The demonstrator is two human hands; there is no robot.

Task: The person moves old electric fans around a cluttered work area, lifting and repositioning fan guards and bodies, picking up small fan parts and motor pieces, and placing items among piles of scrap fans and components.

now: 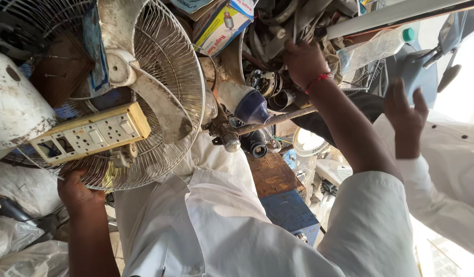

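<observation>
A yellow, blue and white cardboard box [222,23] sits wedged among clutter at top centre.

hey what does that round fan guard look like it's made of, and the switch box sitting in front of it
Fan guard: thin metal wire, probably painted white, with grime and rusty patches showing. Switch box: a yellowed cream casing that may be plastic or painted wood, with a white plastic-looking plate of sockets and switches.

White wire fan guard [165,77], cream switchboard [91,134], seemingly dark-blue motor cap [252,106].
</observation>
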